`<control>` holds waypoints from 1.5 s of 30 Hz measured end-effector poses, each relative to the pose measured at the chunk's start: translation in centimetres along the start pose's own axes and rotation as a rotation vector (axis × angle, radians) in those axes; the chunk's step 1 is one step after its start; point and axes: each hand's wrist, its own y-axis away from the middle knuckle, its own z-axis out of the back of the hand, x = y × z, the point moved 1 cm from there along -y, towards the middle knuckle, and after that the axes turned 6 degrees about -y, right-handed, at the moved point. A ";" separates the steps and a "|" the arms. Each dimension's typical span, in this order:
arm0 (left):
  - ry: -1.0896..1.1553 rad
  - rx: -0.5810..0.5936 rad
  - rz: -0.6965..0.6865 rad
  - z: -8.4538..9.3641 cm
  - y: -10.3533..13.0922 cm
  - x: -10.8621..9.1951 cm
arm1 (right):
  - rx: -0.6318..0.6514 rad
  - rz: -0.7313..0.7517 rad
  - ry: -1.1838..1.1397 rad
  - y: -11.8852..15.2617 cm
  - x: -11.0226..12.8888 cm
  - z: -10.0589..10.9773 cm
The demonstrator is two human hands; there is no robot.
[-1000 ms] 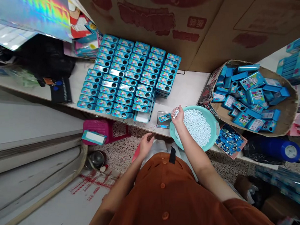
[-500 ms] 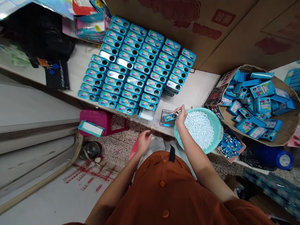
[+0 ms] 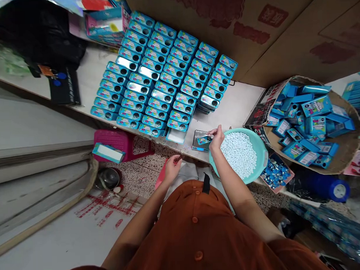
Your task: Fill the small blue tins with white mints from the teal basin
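My right hand (image 3: 217, 137) is closed with its fingertips at the round hole of a small blue tin (image 3: 203, 140). A few small white pellets show at those fingers. That tin lies on a small digital scale (image 3: 199, 149) with a lit display. Just right of the hand, a turquoise basin (image 3: 263, 148) holds a heap of white pellets (image 3: 239, 153), and my right forearm crosses its left side. My left hand (image 3: 173, 167) hangs at the table's front edge, fingers loosely curved and apart, with nothing visible in it.
Rows of stacked blue tins (image 3: 163, 86) fill the table's middle. A carton (image 3: 274, 141) of blue tins stands at right, above a small box of shiny blue pieces (image 3: 276, 172). A pink stool (image 3: 111, 139) sits below the table edge. Large cardboard (image 3: 223, 15) rises behind.
My right fingers have shifted slightly at the tin's hole, with fewer pellets showing there. My left hand stays nearly in place. The view has shifted a little.
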 end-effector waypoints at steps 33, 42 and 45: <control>-0.018 0.124 0.021 -3.8 1.7 1.0 | -0.235 0.075 0.513 3.4 1.0 22.3; -0.032 0.153 -0.004 -4.0 1.5 0.3 | -0.191 0.056 0.587 3.8 0.4 21.9; -0.033 0.153 0.003 -3.9 1.7 0.0 | -0.112 0.174 0.690 3.5 0.8 21.7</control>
